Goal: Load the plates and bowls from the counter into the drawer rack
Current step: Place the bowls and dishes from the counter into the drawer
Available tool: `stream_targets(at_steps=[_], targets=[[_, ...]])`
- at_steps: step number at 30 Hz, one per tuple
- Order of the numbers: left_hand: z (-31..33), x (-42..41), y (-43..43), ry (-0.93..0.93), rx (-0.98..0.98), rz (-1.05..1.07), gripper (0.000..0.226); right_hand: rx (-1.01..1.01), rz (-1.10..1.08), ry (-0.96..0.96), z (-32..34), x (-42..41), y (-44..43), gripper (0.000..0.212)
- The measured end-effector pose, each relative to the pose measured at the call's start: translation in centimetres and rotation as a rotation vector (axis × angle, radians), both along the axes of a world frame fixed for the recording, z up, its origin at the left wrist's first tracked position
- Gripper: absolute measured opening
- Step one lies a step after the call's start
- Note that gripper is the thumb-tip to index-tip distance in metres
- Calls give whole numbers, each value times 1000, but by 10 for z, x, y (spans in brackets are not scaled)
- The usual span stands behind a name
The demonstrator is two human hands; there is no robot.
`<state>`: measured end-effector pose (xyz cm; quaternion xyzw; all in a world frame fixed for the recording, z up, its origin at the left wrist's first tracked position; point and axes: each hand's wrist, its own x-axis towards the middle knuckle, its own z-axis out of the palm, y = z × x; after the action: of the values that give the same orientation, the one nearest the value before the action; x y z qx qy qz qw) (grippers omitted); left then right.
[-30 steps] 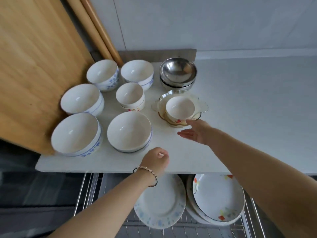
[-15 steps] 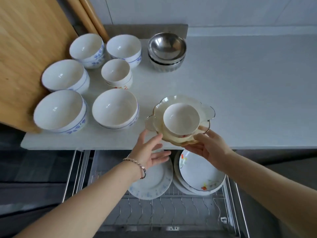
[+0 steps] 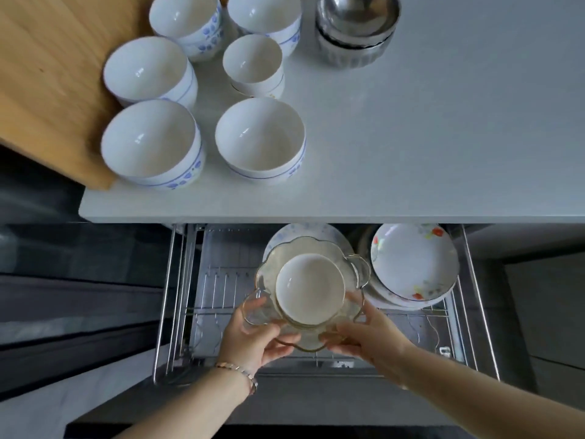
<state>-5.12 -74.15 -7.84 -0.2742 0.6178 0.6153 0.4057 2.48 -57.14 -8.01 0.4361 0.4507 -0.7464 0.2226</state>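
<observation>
A clear glass bowl (image 3: 272, 274) with scalloped gold rim and small handles hangs over the open drawer rack (image 3: 221, 289), a small white bowl (image 3: 310, 288) nested inside it. My left hand (image 3: 253, 337) grips its near-left side and my right hand (image 3: 367, 334) its near-right side. In the rack lean a blue-speckled plate (image 3: 304, 231), partly hidden behind the glass bowl, and floral plates (image 3: 414, 261) at the right. Several white bowls with blue pattern (image 3: 259, 141) and stacked steel bowls (image 3: 354, 30) stand on the counter (image 3: 443, 137).
A wooden cutting board (image 3: 53, 77) leans at the counter's left end beside the bowls. The drawer's steel side rails (image 3: 164, 299) run along both sides. The rack's wire prongs show bare at the left and front of the drawer.
Both hands took the glass bowl with the small white bowl off the counter and brought it down over the drawer rack. The view tilted down towards the drawer.
</observation>
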Motion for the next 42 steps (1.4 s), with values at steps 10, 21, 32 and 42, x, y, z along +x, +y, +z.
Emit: stream_targets(at_steps=[10, 21, 32, 42], targets=[[-111, -125, -88, 18, -293, 9, 49, -21, -205, -98, -123, -129, -125, 42], [-175, -169, -113, -53, -382, -139, 43, 143, -253, -171, -219, -203, -158, 51], [-161, -162, -114, 19, -369, -197, 35, 235, -57, -222, -223, -201, -157, 37], [-78, -158, -94, 235, -330, -158, 28, 372, 320, -167, -140, -181, -126, 26]])
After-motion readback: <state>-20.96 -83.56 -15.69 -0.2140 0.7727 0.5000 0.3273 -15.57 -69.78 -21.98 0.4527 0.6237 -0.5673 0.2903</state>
